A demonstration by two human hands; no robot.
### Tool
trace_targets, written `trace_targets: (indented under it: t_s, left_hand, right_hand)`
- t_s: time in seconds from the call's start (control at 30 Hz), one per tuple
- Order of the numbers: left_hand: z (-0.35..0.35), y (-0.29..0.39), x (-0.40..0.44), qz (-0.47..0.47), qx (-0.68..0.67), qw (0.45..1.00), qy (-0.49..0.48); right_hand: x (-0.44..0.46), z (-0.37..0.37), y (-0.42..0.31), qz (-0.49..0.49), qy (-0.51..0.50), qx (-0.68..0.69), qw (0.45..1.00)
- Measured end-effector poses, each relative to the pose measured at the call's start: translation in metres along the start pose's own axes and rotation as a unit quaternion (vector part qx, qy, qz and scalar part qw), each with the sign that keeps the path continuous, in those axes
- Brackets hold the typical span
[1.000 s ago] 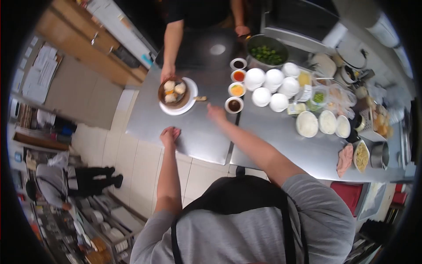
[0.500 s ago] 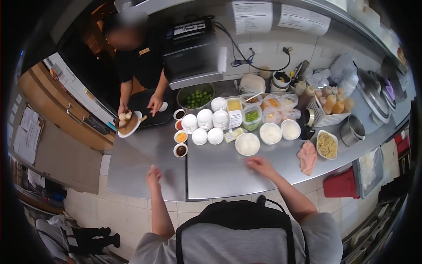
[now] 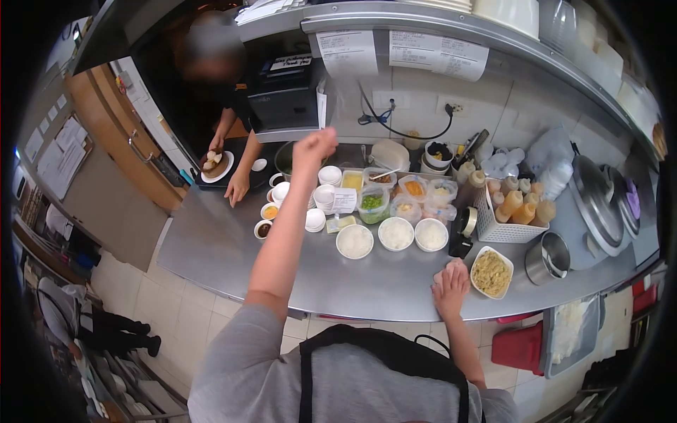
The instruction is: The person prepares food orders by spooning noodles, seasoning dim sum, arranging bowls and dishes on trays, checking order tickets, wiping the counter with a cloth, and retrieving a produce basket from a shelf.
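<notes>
Pink cloth (image 3: 459,265) on steel counter (image 3: 395,282), partly hidden beneath right hand (image 3: 449,287); fingers laid over it, cannot tell whether gripping or only pressing. Just right of it, white bowl (image 3: 492,297) of yellowish chopped food; farther right, metal pot (image 3: 539,261). Leftward, three round bowls (image 3: 396,249) of white, rice-like food. Left hand (image 3: 315,146) raised above counter, clenched in a loose fist, near black printer (image 3: 282,107). Beyond, at far left, co-worker's hand (image 3: 238,187), fingers pointing down, near white plate (image 3: 227,166).
</notes>
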State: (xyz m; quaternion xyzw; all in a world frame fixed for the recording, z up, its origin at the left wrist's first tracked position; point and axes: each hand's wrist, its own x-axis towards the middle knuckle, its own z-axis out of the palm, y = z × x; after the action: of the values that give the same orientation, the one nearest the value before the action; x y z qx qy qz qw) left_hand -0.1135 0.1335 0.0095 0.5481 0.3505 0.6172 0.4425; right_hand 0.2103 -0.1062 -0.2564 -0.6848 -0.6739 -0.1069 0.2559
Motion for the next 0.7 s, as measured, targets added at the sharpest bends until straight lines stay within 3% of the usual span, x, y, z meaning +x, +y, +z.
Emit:
trace_targets:
  t_s: [0.03, 0.07, 0.13, 0.2, 0.3, 0.5, 0.7]
  left_hand:
    - [0.006, 0.012, 0.011, 0.002, -0.031, 0.999, 0.035]
    - [0.008, 0.019, 0.025, 0.058, 0.009, 0.997, 0.056]
    - [0.018, 0.039, 0.046, 0.137, -0.039, 0.987, 0.077]
    - [0.025, 0.057, 0.063, 0.171, -0.078, 0.980, 0.060]
    - [0.032, 0.074, 0.073, 0.130, -0.179, 0.975, 0.011]
    - [0.025, 0.081, 0.041, 0.070, -0.194, 0.975, -0.087]
    - [0.037, 0.074, 0.033, 0.069, -0.272, 0.956, -0.083]
  right_hand:
    - [-0.003, 0.008, 0.001, 0.012, 0.005, -0.003, 1.000]
    - [-0.004, 0.013, 0.004, 0.025, 0.009, -0.007, 1.000]
    - [-0.005, 0.019, 0.007, 0.034, 0.007, -0.006, 0.999]
    - [-0.005, 0.020, 0.007, 0.030, 0.018, -0.013, 0.999]
    - [-0.004, 0.015, 0.004, 0.046, 0.022, -0.002, 0.999]
    - [-0.003, 0.017, 0.004, 0.052, 0.024, -0.009, 0.998]
    - [0.001, 0.012, -0.001, 0.058, 0.023, -0.004, 0.998]
